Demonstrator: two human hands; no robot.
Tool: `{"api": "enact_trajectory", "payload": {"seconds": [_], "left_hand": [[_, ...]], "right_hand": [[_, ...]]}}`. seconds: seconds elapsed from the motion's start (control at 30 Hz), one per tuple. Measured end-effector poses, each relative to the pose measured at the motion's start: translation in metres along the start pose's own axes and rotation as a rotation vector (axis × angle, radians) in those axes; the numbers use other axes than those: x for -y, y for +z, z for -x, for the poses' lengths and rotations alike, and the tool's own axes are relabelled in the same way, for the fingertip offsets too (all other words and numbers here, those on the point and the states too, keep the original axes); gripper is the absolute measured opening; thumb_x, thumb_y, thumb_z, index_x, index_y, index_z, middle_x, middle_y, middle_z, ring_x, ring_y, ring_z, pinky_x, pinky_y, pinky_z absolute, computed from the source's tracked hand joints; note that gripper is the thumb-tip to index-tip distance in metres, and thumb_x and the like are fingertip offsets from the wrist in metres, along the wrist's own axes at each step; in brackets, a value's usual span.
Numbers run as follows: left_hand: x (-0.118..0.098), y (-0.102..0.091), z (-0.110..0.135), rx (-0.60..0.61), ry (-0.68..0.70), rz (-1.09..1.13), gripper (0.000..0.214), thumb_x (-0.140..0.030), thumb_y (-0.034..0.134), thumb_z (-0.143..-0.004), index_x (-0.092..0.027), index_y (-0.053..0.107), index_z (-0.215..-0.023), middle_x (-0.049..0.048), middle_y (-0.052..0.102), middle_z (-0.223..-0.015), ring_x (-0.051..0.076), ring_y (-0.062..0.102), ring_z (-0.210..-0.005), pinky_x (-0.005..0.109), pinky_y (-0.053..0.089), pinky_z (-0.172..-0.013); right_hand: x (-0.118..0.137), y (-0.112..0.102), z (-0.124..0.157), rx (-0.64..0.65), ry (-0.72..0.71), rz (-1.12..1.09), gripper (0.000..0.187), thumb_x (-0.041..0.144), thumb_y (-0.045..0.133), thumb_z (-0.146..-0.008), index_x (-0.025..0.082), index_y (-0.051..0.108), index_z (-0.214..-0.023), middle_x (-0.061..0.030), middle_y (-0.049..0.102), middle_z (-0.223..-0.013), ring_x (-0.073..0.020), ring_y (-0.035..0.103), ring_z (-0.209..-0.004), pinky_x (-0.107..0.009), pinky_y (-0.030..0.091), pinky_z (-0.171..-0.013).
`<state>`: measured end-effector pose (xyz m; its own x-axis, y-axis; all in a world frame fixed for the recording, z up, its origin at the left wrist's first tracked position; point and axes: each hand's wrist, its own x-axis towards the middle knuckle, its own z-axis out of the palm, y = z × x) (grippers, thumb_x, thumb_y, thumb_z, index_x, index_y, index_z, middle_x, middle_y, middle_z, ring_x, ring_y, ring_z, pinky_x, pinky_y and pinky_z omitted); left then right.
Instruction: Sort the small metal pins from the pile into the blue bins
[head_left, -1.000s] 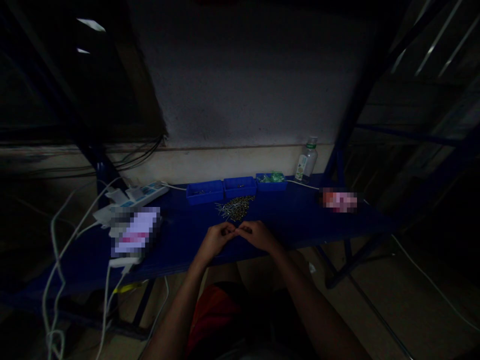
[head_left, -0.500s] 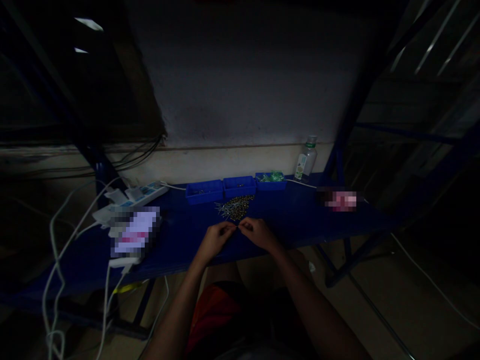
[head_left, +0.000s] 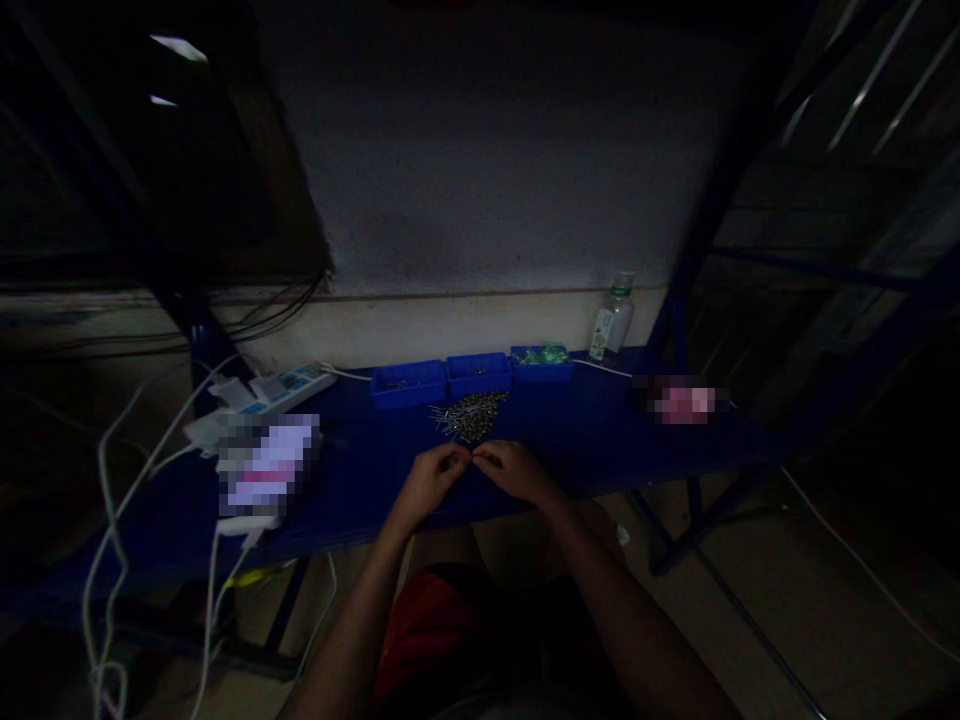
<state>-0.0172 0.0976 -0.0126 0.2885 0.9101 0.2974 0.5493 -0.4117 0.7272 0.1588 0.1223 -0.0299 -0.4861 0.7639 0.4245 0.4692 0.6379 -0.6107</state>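
Note:
My left hand [head_left: 433, 480] and my right hand [head_left: 514, 470] rest close together on the near part of the blue table [head_left: 360, 480]. Their fingertips meet in a pinch over something very small that I cannot make out in the dim light. Just beyond the fingers lies a heap of small metal parts [head_left: 471, 413], pins or screws. Behind the heap stand three blue trays in a row: left tray [head_left: 409, 383], middle tray [head_left: 478, 373], and right tray [head_left: 541, 362] holding green pieces.
A white power strip [head_left: 289, 385] with white cables [head_left: 112, 520] lies at the left, next to a blurred-out flat object [head_left: 266, 462]. A clear bottle [head_left: 613, 320] stands at the back right by a blue shelf post [head_left: 694, 250]. Another blurred item [head_left: 681, 400] lies right.
Both hands stay together in front of the heap; the fingertips parted slightly half a second ago and are pinched close again. Nothing else has moved.

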Motion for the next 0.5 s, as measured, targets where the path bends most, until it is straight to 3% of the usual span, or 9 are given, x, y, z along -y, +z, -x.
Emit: {"api": "enact_trajectory", "payload": {"seconds": [0.5], "left_hand": [[-0.0001, -0.0006, -0.0008, -0.039, -0.011, -0.029, 0.024, -0.032, 0.044, -0.083, -0.015, 0.061, -0.086, 0.0016, 0.064, -0.078, 0.014, 0.057, -0.071, 0.021, 0.041, -0.065]], "right_hand": [[-0.0042, 0.0037, 0.0003, -0.033, 0.075, -0.057, 0.018, 0.031, 0.053, -0.081, 0.02, 0.06, -0.094, 0.0008, 0.063, -0.071, -0.0103, 0.057, -0.062, -0.02, 0.04, -0.058]]}}
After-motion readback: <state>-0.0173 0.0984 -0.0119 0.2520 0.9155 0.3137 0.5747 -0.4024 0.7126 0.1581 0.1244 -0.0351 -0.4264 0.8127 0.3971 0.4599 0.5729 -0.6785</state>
